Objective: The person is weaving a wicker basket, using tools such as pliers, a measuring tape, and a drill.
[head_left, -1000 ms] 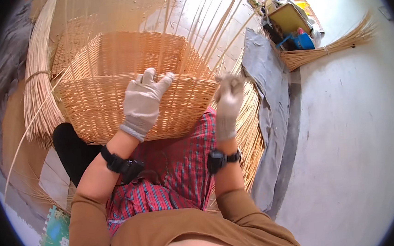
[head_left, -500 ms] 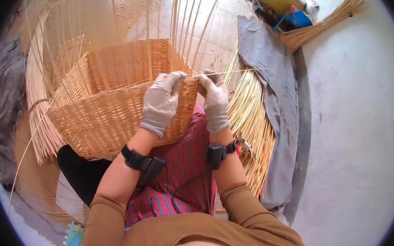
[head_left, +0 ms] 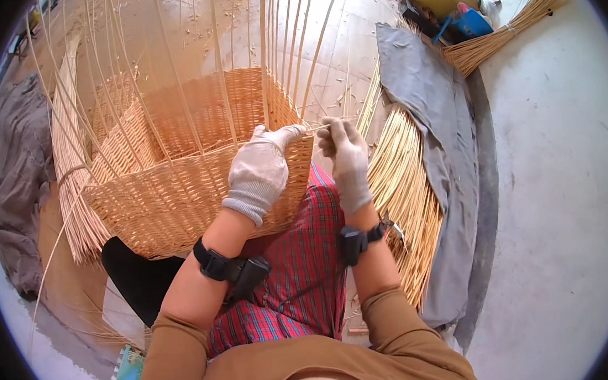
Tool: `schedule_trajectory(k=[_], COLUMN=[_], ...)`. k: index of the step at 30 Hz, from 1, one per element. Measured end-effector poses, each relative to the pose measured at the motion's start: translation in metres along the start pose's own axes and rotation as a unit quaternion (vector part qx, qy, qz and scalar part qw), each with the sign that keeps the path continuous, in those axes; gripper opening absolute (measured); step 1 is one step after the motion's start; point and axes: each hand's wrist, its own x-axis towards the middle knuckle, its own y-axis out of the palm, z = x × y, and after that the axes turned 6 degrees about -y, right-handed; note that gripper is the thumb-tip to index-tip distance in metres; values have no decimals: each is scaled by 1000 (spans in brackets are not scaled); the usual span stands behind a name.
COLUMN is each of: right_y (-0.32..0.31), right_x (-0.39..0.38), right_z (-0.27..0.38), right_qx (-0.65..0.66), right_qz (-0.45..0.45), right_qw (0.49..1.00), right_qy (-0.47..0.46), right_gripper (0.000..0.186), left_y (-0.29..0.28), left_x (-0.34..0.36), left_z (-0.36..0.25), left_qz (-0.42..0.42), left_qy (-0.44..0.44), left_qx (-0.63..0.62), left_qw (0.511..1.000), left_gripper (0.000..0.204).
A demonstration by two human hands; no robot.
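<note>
A half-woven wicker basket (head_left: 176,200) rests tilted against my lap, with long upright stakes (head_left: 225,89) rising from its rim. My left hand (head_left: 260,173), in a pale work glove, is closed over the near rim close to the right corner. Its thumb points right along the rim, and its fingers are partly hidden behind the wall. Just beyond that corner, my right hand (head_left: 348,161), gloved too, pinches a thin wicker strand (head_left: 315,128) that runs from the left thumb.
Bundles of wicker rods lie on the left (head_left: 80,200) and right (head_left: 408,203), the right one beside a grey cloth (head_left: 433,101). Metal pliers or cutters (head_left: 394,229) lie on that bundle. Another rod bundle (head_left: 512,27) and a blue dustpan-like item (head_left: 473,24) are at the far right.
My right hand has moved slightly away from the basket corner, its fingers now drawn together on the strand. My left thumb has stretched out to the right. The whole view has shifted a little.
</note>
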Motion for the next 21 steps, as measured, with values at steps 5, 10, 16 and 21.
schedule_trajectory(k=[5,10,16,21], right_y=[6,19,26,9], right_x=[77,103,103,95], right_z=[-9,-4,-15,-29], right_qx=[-56,-9,-90,-377], right_qz=[102,160,172,104], right_qw=[979,985,978,919], right_qy=[168,59,-74,-52], right_gripper=[28,25,34,19], left_y=[-29,-38,-28,-20], left_x=[11,10,4,4], left_z=[-11,-15,-7,2], left_qz=[108,151,108,112], left_qy=[-38,-63,-44,-50], left_qx=[-7,23,18,1], left_qw=[993,986,993,992], left_gripper=[59,66,62,59])
